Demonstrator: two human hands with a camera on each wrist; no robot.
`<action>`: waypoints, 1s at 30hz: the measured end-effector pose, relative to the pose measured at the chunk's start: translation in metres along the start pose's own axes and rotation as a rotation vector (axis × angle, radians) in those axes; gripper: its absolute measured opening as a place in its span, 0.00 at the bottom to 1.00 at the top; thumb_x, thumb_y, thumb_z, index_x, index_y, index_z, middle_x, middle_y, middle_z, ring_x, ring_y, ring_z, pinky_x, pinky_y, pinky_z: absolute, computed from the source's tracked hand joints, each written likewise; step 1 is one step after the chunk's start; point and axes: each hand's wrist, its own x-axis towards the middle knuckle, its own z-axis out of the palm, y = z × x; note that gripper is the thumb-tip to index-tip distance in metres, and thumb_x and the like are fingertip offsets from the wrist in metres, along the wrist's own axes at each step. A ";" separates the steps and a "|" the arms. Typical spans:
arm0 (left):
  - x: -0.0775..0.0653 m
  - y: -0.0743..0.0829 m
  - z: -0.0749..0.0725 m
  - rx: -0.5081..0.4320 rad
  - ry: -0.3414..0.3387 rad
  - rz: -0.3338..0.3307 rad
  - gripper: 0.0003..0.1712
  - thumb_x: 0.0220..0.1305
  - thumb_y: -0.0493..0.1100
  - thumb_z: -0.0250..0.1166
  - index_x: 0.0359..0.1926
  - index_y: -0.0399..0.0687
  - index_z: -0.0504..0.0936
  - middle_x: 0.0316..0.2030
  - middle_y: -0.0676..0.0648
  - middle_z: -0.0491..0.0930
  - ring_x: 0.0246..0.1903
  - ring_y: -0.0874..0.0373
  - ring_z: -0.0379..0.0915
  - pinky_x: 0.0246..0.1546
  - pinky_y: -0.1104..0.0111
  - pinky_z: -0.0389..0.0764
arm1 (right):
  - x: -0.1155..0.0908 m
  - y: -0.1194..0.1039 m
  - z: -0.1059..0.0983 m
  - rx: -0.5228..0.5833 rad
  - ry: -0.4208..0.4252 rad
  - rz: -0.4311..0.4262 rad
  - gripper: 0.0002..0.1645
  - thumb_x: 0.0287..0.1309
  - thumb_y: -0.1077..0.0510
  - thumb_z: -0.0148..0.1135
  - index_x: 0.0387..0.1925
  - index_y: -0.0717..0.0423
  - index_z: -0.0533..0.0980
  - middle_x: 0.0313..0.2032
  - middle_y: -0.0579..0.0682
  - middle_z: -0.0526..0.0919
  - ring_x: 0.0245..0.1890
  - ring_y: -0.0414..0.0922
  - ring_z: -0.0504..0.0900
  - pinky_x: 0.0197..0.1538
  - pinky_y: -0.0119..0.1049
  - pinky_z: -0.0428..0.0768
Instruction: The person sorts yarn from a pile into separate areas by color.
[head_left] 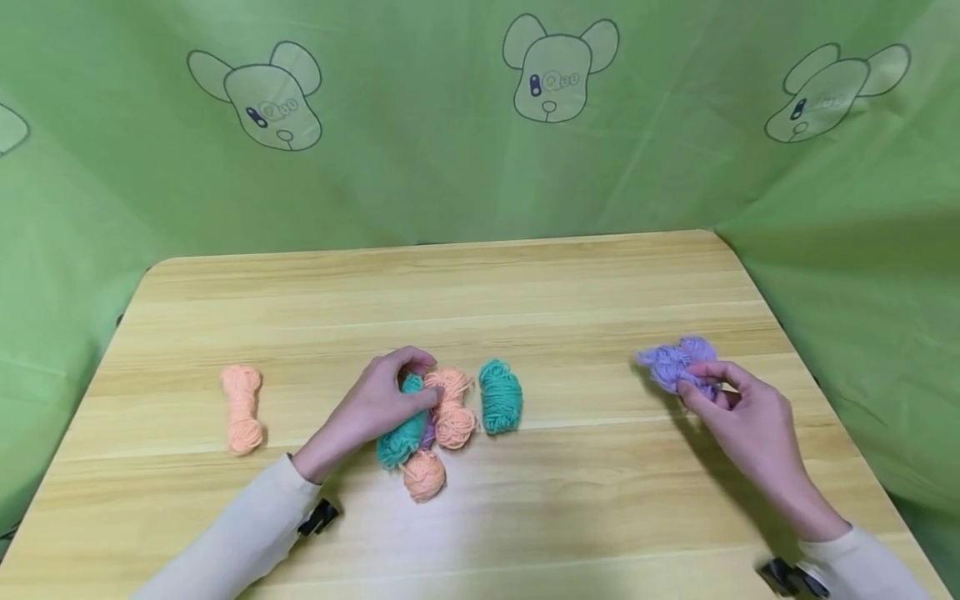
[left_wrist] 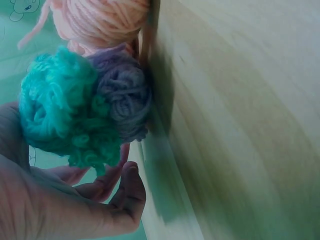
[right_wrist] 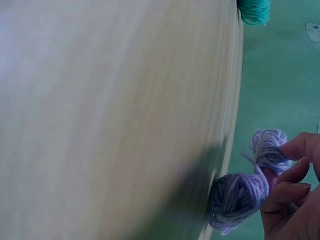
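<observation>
Pinching a lavender, double-lobed yarn skein (head_left: pixel 663 367), your right hand (head_left: pixel 757 421) is right of and well apart from your left hand (head_left: pixel 375 400), arched over a slanting teal yarn skein (head_left: pixel 399 440), clamped or loose unclear.

You faced a green cloth (head_left: pixel 420 192) that rose behind the far edge and along both sides, softly creased toward the corners. Outlined animal heads (head_left: pixel 550 96) with large ears ran in a row across it. Before you, the pale wood-grained surface (head_left: pixel 585 292) had rounded far corners, and light left a whitish sheen (head_left: pixel 510 533) toward its front.
</observation>
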 end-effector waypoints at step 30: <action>0.006 0.004 0.008 -0.032 -0.036 -0.092 0.11 0.67 0.40 0.71 0.50 0.45 0.87 0.34 0.45 0.80 0.32 0.52 0.73 0.34 0.60 0.76 | 0.000 0.011 -0.005 -0.212 -0.032 -0.124 0.17 0.67 0.55 0.76 0.52 0.61 0.85 0.28 0.49 0.79 0.25 0.42 0.73 0.23 0.33 0.70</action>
